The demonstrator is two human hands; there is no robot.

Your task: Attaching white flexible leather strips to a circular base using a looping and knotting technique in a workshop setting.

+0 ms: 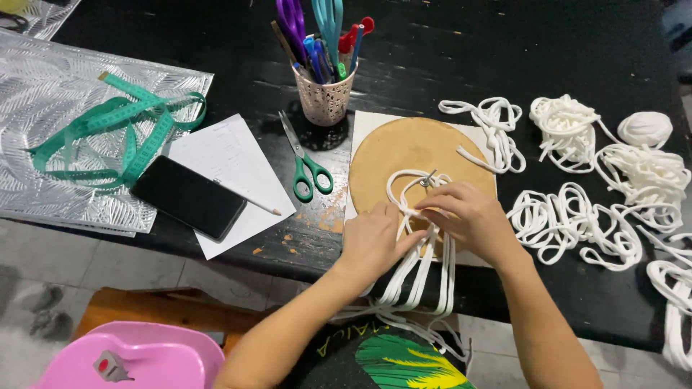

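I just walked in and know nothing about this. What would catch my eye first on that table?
Probably the two hands at the near edge: the left hand and right hand pinch white cords that trail over a round tan board and off the black table. To the right lie loose bundles of white cord. On the left, green-handled scissors, a green measuring tape and a dark phone stand out.

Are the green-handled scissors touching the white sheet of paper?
Apart. The head view shows the green-handled scissors lying on the black table, with a strip of dark tabletop between their handles and the white paper.
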